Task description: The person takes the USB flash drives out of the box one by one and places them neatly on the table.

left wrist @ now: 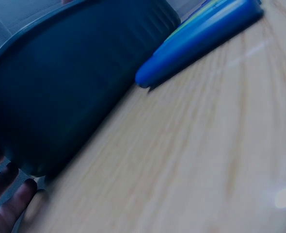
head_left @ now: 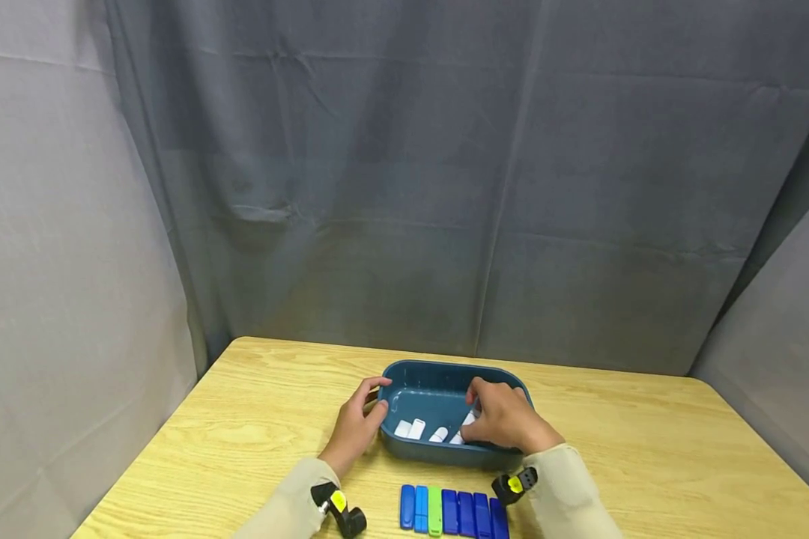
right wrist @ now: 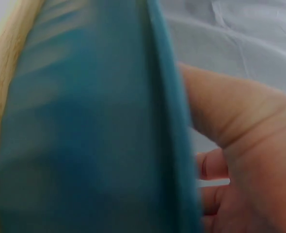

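A dark teal plastic bin (head_left: 455, 452) stands on the table, with several small white plastic sticks (head_left: 416, 429) lying in it. My left hand (head_left: 356, 427) is at the bin's left end, fingertips and thumb touching it from outside. In the left wrist view, its fingertips (left wrist: 22, 194) show by the bin's lower corner. My right hand (head_left: 505, 415) reaches over the near right rim into the bin, thumb and fingers pinching one white stick (head_left: 467, 424). In the right wrist view, the bin wall (right wrist: 85, 126) hides the fingertips and that stick.
In front of the bin, a side-by-side row of flat plastic sticks lies on the wooden table (head_left: 256, 419): blue ones (head_left: 407, 507), a green one (head_left: 434, 511) and dark blue ones (head_left: 466, 513). A grey curtain (head_left: 377, 187) hangs behind the table.
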A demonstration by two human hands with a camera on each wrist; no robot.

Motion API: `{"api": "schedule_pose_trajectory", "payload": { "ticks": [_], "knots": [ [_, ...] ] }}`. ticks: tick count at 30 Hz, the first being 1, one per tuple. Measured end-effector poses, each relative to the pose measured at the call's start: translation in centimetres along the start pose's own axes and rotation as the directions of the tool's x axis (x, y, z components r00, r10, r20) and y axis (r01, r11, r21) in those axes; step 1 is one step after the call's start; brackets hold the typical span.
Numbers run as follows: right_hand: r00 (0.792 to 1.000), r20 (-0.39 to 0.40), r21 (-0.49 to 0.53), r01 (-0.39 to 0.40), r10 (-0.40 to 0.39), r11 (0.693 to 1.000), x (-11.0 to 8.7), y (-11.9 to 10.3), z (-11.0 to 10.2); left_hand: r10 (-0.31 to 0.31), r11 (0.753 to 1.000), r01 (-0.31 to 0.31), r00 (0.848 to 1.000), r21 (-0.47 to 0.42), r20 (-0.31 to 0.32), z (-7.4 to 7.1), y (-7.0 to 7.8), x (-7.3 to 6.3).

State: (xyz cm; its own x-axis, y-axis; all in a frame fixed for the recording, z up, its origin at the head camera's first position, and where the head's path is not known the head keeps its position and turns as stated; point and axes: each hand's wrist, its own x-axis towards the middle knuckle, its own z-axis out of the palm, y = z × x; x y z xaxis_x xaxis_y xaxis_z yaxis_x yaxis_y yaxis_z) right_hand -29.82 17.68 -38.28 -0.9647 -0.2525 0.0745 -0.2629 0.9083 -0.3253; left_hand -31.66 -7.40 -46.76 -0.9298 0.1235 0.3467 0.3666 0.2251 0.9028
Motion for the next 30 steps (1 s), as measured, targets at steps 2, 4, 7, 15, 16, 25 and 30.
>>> {"api": "schedule_pose_trajectory", "payload": {
  "ticks": [2, 4, 7, 15, 16, 25, 30],
  "knots": [
    [1.000, -0.016, 0.009, 0.023, -0.023, 1.000, -0.2, -0.2, -0.4, -0.012, 1.000, 0.012, 1.000, 0.004, -0.005, 0.0, -0.3, 0.1],
    [0.999, -0.026, 0.014, 0.043, -0.043, 0.999, -0.4, -0.5, -0.7, -0.025, 1.000, 0.025, 1.000, 0.000, -0.006, 0.0, -0.4, 0.2],
    [0.997, -0.037, 0.013, 0.065, -0.064, 0.998, -0.8, -0.9, -1.2, -0.032, 0.999, 0.032, 0.999, 0.005, -0.010, 0.0, -0.5, 0.2],
    [0.993, -0.053, 0.024, 0.106, -0.105, 0.994, -1.9, -1.6, -1.9, -0.044, 0.999, 0.044, 0.999, 0.008, -0.004, 0.2, -0.2, 0.0],
    [0.992, -0.055, 0.020, 0.113, -0.112, 0.993, -2.1, -1.7, -2.0, -0.043, 0.999, 0.044, 0.999, 0.006, -0.002, 0.2, -0.2, 0.0],
    [0.960, -0.105, -0.024, 0.259, -0.260, 0.966, -4.0, -2.4, -2.7, -0.020, 1.000, 0.020, 1.000, -0.007, -0.001, 0.2, -0.3, 0.3],
    [0.952, -0.096, -0.020, 0.289, -0.289, 0.957, -5.3, -3.0, -3.0, -0.020, 1.000, 0.020, 1.000, 0.006, -0.006, 0.1, -0.4, 0.2]
  ]
}}
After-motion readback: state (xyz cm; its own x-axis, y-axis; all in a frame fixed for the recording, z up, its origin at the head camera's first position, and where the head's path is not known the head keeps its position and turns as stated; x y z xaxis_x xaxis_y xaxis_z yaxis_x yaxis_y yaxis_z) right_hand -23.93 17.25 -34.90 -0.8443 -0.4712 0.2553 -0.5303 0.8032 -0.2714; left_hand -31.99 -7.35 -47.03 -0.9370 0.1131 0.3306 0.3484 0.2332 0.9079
